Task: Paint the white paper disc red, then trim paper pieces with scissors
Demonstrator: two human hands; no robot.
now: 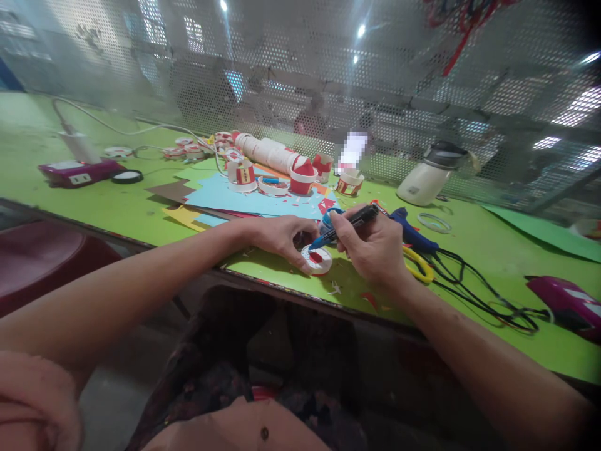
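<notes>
My left hand [286, 241] curls its thumb and fingers around the rim of a small white paper cup bottom [320, 266] with a red patch in its middle, near the table's front edge. Pinched in my right hand [375, 247] is a blue marker [325, 238] with a dark barrel. Its tip touches the white ring of the cup bottom, where small blue marks show. Just behind my right hand a blue round object [330, 218] is partly hidden. A blue glue gun [416, 233] and yellow-handled scissors [420, 266] lie right of that hand.
Cut paper cups [241, 176], a long stack of cups [270, 153] and blue paper sheets [211, 199] lie behind my hands. A white kettle [420, 181] stands back right. Black cords [488, 294] run toward a purple power strip [563, 304]; another purple power strip [79, 172] sits left.
</notes>
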